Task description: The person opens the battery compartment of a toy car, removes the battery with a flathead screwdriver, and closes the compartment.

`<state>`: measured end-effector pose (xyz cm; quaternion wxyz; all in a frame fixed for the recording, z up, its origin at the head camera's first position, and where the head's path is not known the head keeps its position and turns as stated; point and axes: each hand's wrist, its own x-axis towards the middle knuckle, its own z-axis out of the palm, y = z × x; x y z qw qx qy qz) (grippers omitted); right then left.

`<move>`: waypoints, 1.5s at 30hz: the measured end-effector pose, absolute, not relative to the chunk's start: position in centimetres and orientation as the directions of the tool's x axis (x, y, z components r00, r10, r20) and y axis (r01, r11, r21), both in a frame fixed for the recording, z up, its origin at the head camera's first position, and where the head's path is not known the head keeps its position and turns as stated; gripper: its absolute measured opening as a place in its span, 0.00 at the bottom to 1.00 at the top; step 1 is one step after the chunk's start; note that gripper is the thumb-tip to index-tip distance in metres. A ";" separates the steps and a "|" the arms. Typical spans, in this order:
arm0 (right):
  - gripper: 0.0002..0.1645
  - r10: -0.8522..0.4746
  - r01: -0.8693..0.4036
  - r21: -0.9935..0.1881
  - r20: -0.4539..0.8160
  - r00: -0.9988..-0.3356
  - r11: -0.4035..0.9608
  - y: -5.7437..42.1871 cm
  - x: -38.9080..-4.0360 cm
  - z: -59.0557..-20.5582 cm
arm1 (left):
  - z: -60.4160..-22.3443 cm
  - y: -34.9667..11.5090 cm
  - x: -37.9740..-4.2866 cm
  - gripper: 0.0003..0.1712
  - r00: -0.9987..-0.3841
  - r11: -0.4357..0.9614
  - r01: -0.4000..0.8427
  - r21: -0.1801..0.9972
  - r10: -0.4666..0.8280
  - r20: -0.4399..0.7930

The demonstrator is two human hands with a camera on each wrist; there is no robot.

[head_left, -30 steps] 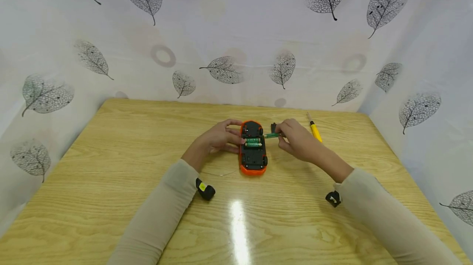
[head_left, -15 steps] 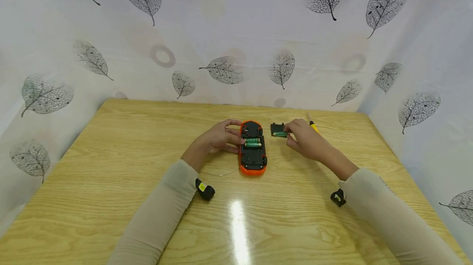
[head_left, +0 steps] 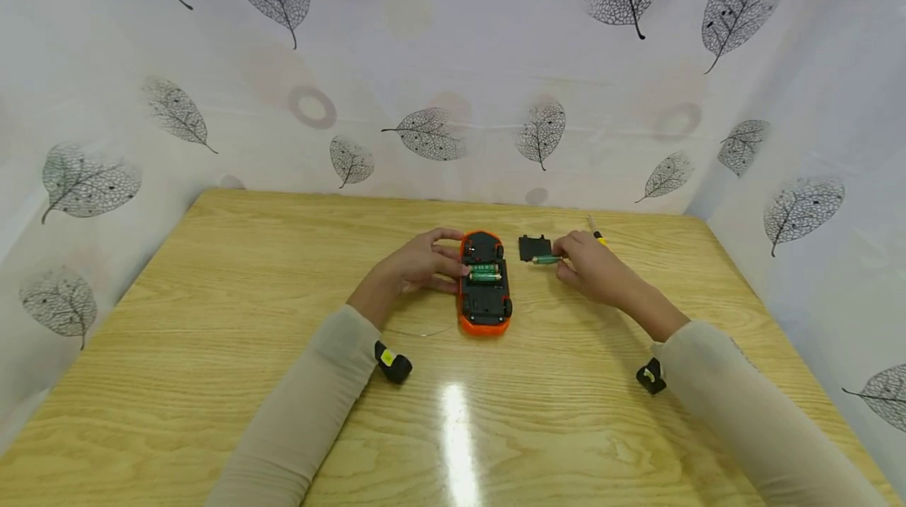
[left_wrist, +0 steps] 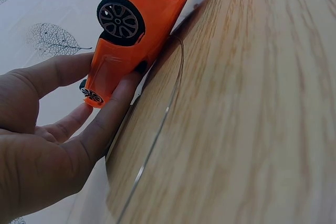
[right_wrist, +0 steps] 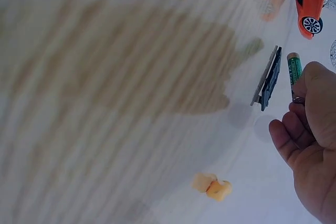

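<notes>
An orange toy car (head_left: 484, 318) lies upside down on the table, its black underside up. Two green batteries (head_left: 484, 272) sit in its open battery bay. My left hand (head_left: 421, 262) grips the car from the left; the left wrist view shows fingers (left_wrist: 113, 114) against the car's orange body (left_wrist: 157, 14). Between thumb and fingertips my right hand (head_left: 594, 267) pinches another green battery (head_left: 545, 260), held just in front of the black battery cover (head_left: 534, 246). The right wrist view shows this battery (right_wrist: 295, 72) sticking out of the grip, apart from the cover (right_wrist: 270, 80).
A screwdriver (head_left: 600, 239) lies behind my right hand, which hides most of its yellow handle. From the car's side a thin wire (left_wrist: 167, 111) runs over the wooden table (head_left: 283, 271). A leaf-patterned cloth (head_left: 488, 82) rises at the back edge.
My right hand has carried the battery away from the car to the right, past the cover, which is now uncovered to view. My left hand and the car have stayed put.
</notes>
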<state>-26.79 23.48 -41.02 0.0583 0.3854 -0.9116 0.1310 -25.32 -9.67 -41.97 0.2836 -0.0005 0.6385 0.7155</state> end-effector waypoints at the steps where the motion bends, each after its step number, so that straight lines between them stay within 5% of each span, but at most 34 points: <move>1: 0.10 -0.689 -0.719 -0.193 0.204 -0.695 0.668 23.4 -26.9 -41.0 | -41.9 -9.7 -25.3 0.44 -0.839 -0.025 -0.406 0.913 0.405 -0.362; 17: 0.11 -0.670 -0.664 -0.295 0.096 -0.736 0.687 22.4 -27.5 -41.2 | -41.8 -9.6 -25.3 0.43 -0.839 -0.022 -0.408 0.913 0.404 -0.365; 45: 0.09 -0.668 -0.655 -0.255 0.044 -0.743 0.711 22.3 -27.8 -41.4 | -41.7 -9.6 -25.2 0.43 -0.836 -0.015 -0.414 0.910 0.401 -0.374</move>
